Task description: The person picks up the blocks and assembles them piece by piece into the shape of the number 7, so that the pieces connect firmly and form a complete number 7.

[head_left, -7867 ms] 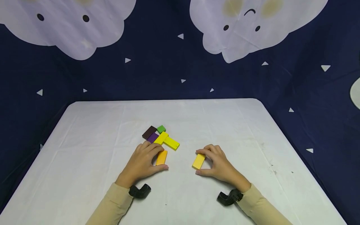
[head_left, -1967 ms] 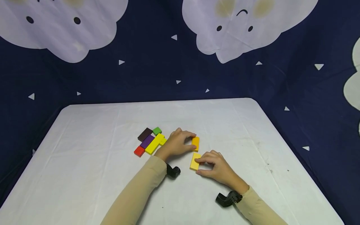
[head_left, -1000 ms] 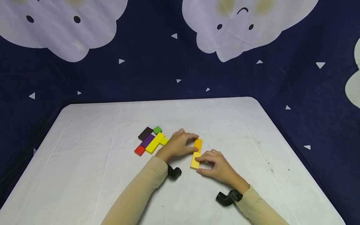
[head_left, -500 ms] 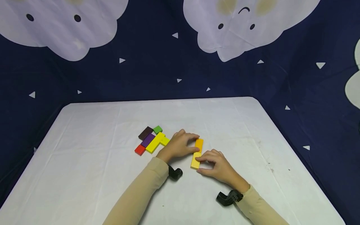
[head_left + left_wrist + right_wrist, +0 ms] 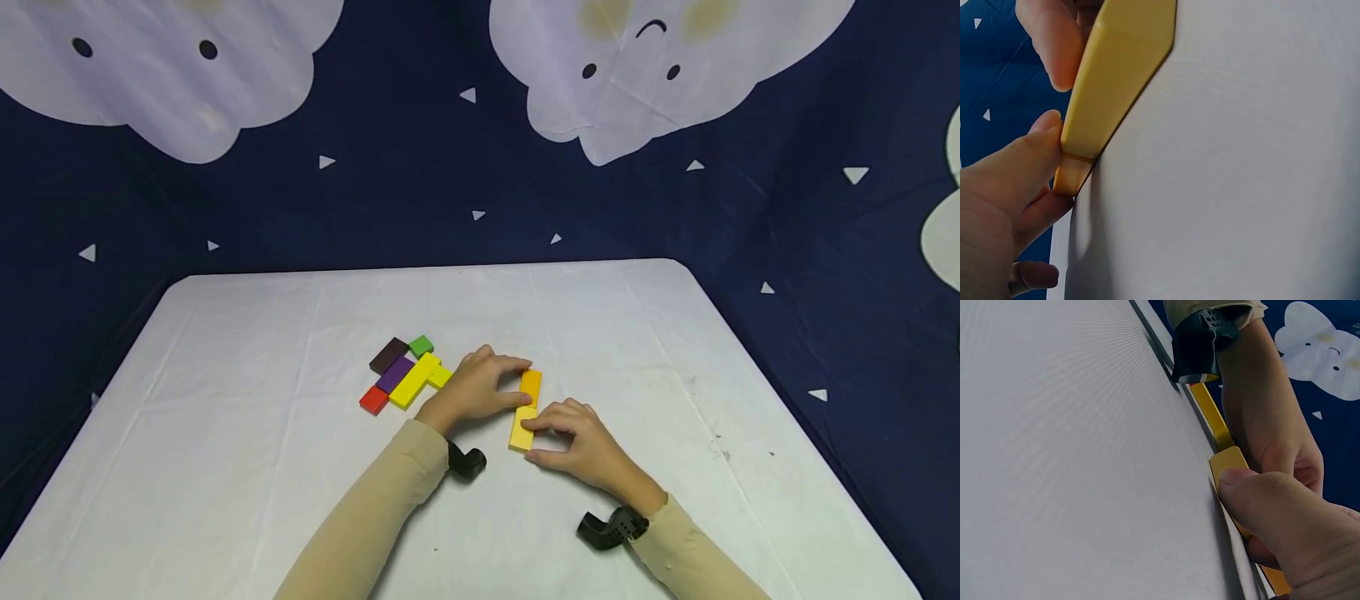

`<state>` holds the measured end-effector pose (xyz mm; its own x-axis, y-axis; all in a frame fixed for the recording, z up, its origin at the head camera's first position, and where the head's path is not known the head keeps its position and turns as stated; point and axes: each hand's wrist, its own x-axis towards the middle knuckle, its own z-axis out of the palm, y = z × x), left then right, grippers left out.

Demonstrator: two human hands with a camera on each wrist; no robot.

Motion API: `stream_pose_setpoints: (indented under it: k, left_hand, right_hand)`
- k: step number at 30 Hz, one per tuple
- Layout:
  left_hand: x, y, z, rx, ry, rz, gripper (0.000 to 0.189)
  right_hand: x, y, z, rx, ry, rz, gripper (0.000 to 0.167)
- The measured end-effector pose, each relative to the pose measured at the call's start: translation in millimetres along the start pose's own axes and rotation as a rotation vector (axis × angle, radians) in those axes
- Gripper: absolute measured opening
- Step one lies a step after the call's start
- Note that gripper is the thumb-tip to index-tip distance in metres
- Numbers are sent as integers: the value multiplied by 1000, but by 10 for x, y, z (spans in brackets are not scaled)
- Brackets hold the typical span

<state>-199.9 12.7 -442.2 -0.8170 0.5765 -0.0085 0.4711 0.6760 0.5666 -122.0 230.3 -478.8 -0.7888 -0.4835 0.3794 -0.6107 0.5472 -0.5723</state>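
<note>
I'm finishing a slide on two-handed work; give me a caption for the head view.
Left hand pinches an orange block end to end with a pale yellow block in the right hand.

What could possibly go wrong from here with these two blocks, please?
The orange block and the pale yellow block meet end to end, so uneven pressure from the left grip or right grip might push them out of line. Also, the left grip is close beside the bright yellow blocks and could bump them when withdrawing.
</note>
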Motion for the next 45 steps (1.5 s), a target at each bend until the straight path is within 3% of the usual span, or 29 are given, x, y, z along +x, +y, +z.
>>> stream_pose_setpoints:
  k: [13,29,40,45]
  left_hand:
    - [-19,-37,17,4,28,11,56]
    - [-21,-29,-1,17,7,11,56]
    - [-97,-109,-39,-11,76,20,54]
    - [-121,-113,-57,-4,53,19,53]
  right_hand:
    - [-3,-4,4,11,-8,15,40]
    - [-2,17,12,16,2,5,39]
    - [10,-7,4,23,-4,4,40]
    - [-1,-17,-3,20,-12,23,40]
